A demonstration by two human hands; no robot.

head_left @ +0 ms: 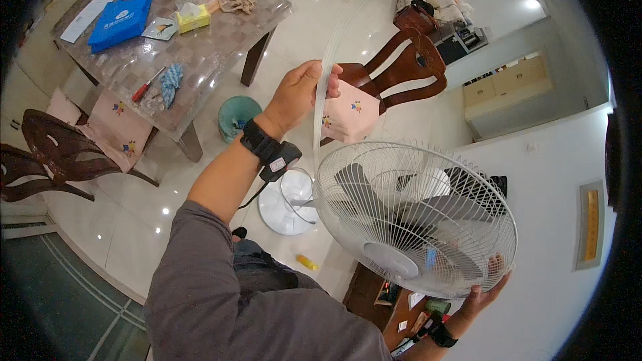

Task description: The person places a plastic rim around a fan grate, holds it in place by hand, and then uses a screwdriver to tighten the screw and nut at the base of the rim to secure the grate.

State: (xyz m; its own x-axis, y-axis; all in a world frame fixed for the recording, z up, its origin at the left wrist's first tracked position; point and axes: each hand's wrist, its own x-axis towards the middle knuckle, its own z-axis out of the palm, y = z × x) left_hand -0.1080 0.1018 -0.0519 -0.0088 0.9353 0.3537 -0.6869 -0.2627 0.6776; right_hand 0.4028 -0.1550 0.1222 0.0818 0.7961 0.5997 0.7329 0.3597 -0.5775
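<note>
My left hand (309, 87) is closed round a long pale plastic strip (342, 27) that curves up out of the top of the view. Below it, my right hand (488, 291) grips the lower right rim of a white wire-caged fan head (408, 214) with grey blades, its fingers partly behind the wires. A round white fan base (274, 207) stands on the floor left of the head, partly hidden by my left forearm and the cage, with a cord curving over it.
A table (221, 60) holds a blue bag, tissue box and screwdriver. Chairs (47, 140) (408, 100) stand around it, with a green bin (234, 120) nearby. A yellow object (306, 261) lies on the floor. A white wall (548, 227) and wooden cabinet (394, 314) are at the right.
</note>
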